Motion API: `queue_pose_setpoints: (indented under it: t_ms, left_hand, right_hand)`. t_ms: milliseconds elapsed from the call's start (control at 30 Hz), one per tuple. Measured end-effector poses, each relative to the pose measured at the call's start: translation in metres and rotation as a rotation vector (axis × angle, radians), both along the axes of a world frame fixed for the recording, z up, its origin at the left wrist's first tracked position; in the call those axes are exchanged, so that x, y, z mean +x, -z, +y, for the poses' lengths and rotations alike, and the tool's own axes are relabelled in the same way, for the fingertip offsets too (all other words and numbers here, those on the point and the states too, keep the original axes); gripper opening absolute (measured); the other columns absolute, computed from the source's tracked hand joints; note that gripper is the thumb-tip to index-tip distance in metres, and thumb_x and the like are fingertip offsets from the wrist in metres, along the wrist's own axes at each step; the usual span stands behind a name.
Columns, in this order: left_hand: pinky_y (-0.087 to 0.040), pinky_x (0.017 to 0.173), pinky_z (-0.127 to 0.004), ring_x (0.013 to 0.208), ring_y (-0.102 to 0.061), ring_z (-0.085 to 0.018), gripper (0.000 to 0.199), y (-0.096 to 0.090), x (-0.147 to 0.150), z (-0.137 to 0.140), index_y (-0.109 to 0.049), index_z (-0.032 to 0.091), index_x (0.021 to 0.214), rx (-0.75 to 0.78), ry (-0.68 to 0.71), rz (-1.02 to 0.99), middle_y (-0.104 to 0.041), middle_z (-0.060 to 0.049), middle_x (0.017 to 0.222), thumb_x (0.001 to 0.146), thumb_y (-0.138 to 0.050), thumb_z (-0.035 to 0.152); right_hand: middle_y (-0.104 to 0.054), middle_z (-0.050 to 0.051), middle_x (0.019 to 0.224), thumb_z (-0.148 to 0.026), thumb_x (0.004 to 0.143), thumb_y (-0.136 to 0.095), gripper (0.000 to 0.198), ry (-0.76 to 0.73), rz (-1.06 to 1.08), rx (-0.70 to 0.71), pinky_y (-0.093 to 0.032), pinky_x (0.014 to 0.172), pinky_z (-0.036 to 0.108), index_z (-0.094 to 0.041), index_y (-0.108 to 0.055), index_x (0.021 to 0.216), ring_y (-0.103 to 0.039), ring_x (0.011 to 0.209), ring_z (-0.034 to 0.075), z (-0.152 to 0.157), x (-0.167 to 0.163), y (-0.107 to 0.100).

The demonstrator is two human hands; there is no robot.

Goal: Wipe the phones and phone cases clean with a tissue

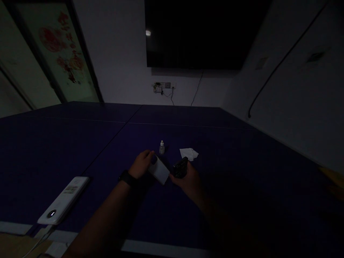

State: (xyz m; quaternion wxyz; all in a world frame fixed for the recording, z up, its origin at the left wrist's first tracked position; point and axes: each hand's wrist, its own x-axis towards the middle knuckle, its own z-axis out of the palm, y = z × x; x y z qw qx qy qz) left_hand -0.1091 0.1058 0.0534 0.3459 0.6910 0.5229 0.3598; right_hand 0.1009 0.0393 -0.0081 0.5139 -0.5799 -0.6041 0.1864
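Note:
My left hand [142, 163], with a dark band on its wrist, grips a pale, flat rectangular piece [160, 171] by its upper left edge. A dark patch near that piece's top corner makes it look like a phone case. My right hand [189, 181] is closed around a black, phone-like object [180, 168], held tilted beside the pale piece. Dim light hides the object's details. Just beyond my hands a small dropper bottle [162, 148] with a white cap stands upright. A crumpled white tissue [189, 153] lies behind the black object.
A white power bank [66, 199] with a cable plugged into its near end rests at the left on the dark blue table [107, 150]. A wall, sockets [163, 85] and a large dark screen [206, 36] are beyond the far edge.

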Motion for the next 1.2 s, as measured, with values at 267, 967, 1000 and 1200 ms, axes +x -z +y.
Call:
queue_pose_setpoints:
  t_ms: [267,967,1000,1200]
  left_hand:
    - [-0.034,0.058,-0.027,0.060,-0.044,-0.014,0.041,0.003,-0.011,0.002,-0.056,0.019,0.075,-0.123,0.057,-0.042,-0.050,0.002,0.064,0.087,-0.046,0.057]
    - [-0.038,0.057,-0.027,0.059,-0.051,-0.014,0.047,0.032,-0.021,0.004,-0.059,0.018,0.074,-0.205,0.131,-0.149,-0.059,-0.002,0.067,0.084,-0.048,0.063]
    - [-0.038,0.057,-0.027,0.059,-0.051,-0.014,0.048,0.035,-0.021,0.004,-0.059,0.018,0.074,-0.206,0.134,-0.146,-0.059,-0.002,0.067,0.085,-0.048,0.063]
    - [-0.039,0.056,-0.028,0.057,-0.055,-0.015,0.057,0.053,-0.020,0.008,-0.061,0.017,0.076,-0.185,0.157,-0.056,-0.063,-0.005,0.068,0.087,-0.039,0.068]
  right_hand:
    - [-0.070,0.004,0.091,-0.034,0.051,-0.086,0.069,0.107,0.177,-0.126,-0.057,0.067,0.036,-0.024,-0.044,0.104,-0.072,0.080,0.026,-0.011,-0.008,-0.012]
    - [-0.072,0.004,0.087,-0.051,0.052,-0.084,0.065,0.114,0.315,-0.514,-0.054,0.067,0.034,-0.022,-0.046,0.097,-0.072,0.082,0.026,-0.012,-0.015,-0.006]
    - [-0.071,0.005,0.087,-0.051,0.052,-0.084,0.065,0.123,0.262,-0.529,-0.054,0.067,0.035,-0.022,-0.047,0.097,-0.071,0.081,0.027,-0.010,-0.013,-0.007]
    - [-0.066,0.013,0.109,-0.047,0.052,-0.086,0.060,0.178,-0.143,-0.544,-0.052,0.084,0.038,-0.020,-0.053,0.094,-0.066,0.103,0.032,0.001,0.001,-0.013]
